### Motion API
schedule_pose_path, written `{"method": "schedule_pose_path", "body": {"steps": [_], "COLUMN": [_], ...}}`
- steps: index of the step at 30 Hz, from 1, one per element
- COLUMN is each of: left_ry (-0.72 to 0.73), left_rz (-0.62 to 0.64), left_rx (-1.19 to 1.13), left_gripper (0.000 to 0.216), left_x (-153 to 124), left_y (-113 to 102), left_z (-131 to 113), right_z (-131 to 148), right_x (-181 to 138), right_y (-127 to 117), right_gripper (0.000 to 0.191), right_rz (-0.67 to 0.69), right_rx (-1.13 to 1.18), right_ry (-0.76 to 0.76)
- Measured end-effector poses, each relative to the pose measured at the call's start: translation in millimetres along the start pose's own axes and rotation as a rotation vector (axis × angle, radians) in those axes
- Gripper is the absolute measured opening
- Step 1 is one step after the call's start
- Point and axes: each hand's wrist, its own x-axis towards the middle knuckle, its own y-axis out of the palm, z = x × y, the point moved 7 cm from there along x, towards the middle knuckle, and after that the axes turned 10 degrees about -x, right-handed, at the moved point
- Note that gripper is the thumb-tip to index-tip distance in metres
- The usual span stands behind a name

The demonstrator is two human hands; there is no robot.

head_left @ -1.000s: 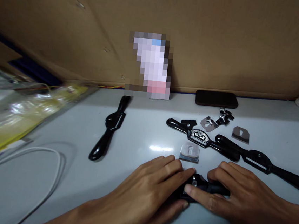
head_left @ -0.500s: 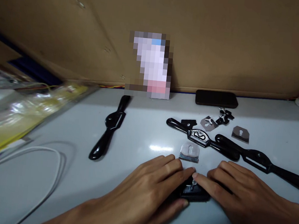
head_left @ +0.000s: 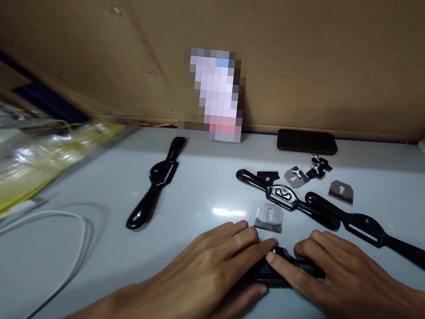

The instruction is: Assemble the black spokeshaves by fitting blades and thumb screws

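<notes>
A black spokeshave (head_left: pixel 278 281) lies at the front of the table under both hands. My left hand (head_left: pixel 221 265) is closed on its left side, the index finger along the far edge and the thumb at the near edge. My right hand (head_left: pixel 333 271) is at its right side, index finger reaching over the middle onto a small silver screw and the other fingers curled by the handle. The finger mostly covers the screw. Just beyond lies a silver blade (head_left: pixel 269 218) with a slot. Another spokeshave body (head_left: pixel 284 195) lies behind it, without a blade.
More spokeshave bodies lie at right (head_left: pixel 366 223) and left (head_left: pixel 157 174). Loose blades (head_left: pixel 342 190) and black caps with screws (head_left: pixel 319 167) are behind. A dark phone (head_left: pixel 307 141) lies by the back board. Plastic bags (head_left: pixel 54 159) and a white cable (head_left: pixel 80 247) are at left.
My right index finger has swept left and toward me across the screw, which it now mostly covers. More of the spokeshave's right handle shows. My left hand stays in place.
</notes>
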Motion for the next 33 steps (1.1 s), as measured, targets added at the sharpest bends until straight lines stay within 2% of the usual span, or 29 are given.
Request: {"method": "schedule_pose_path", "body": {"steps": [5, 10, 16, 24, 33], "left_ry": [-0.015, -0.019, -0.014, -0.019, 0.026], "left_rz": [0.027, 0.032, 0.022, 0.038, 0.003], "left_rx": [-0.004, -0.006, -0.001, -0.012, 0.051], "left_gripper": [0.037, 0.035, 0.036, 0.037, 0.035], "left_x": [1.3, 1.7, 0.6, 1.3, 0.2], "left_y": [1.3, 2.1, 1.9, 1.1, 1.8], "left_z": [0.4, -0.2, -0.2, 0.1, -1.7], "right_z": [-3.3, -4.1, -2.9, -3.3, -4.4], "right_x": [-0.2, -0.8, 0.6, -0.4, -2.0], "right_y": [-1.8, -4.5, -2.9, -2.1, -2.4], "right_gripper": [0.062, 0.049, 0.052, 0.069, 0.060], "right_rz": [-0.037, -0.078, -0.033, -0.045, -0.075], "right_rx": [0.006, 0.029, 0.013, -0.019, -0.002], "right_ry": [0.035, 0.002, -0.001, 0.017, 0.042]}}
